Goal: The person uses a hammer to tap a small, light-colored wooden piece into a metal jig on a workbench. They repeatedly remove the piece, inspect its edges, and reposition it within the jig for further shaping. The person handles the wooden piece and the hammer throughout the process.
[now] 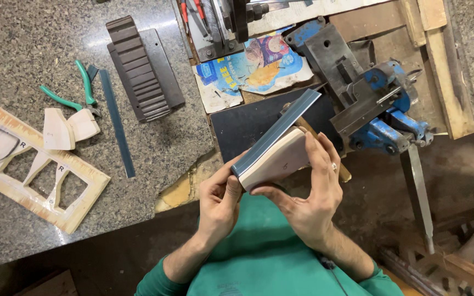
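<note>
Both hands held one pale wedge-shaped block (pixel 278 159) with a blue-grey strip (pixel 278 130) along its upper edge, above the lap, just in front of a dark board (pixel 242 129); left hand (pixel 219 204) pinched the strip's near end, fingers closed on it; right hand (pixel 315 189) cupped the block's side, fingers curled around it; blue bench vise (pixel 377 104) stood just right of the block; on the granite counter (pixel 23 55), well apart to the left, lay green-handled pliers (pixel 69 96), a long blue strip (pixel 116 123), a ribbed dark block (pixel 137 68), two pale cut pieces (pixel 69 129) and a wooden template (pixel 34 170).

Tilted pale wedge (pixel 281 159), blue-grey strip (pixel 275 133) atop
</note>
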